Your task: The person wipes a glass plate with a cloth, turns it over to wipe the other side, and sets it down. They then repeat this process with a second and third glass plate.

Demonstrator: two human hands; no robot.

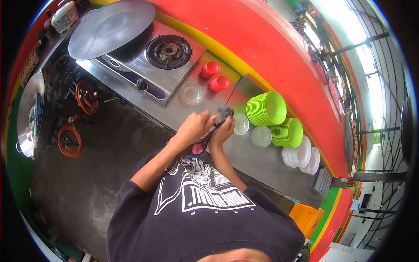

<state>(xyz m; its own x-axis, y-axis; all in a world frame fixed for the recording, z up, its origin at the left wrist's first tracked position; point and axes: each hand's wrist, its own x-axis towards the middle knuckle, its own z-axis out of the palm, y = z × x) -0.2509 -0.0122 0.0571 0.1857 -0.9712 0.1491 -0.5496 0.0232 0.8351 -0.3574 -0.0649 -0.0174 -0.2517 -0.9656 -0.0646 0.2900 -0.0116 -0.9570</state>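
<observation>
My left hand [197,125] is closed, its fingers curled at one side of a bunched dark grey cloth [225,112]. From the other side my right hand [221,133] grips the same cloth. Both hands are close together in front of my body, over the front edge of the steel counter [270,168]. The fingers cover much of the cloth. Beyond the hands stand a clear plastic bowl [191,94] and two red cups [219,83]. Two more clear containers [261,136] are to the right of my right hand.
A gas stove [168,51] with a large dark wok lid [111,28] stands at the back left. Stacks of green bowls [267,109] and white bowls [297,153] line the counter's right part, beside a red wall [279,48]. Orange hoses [70,140] hang at the left.
</observation>
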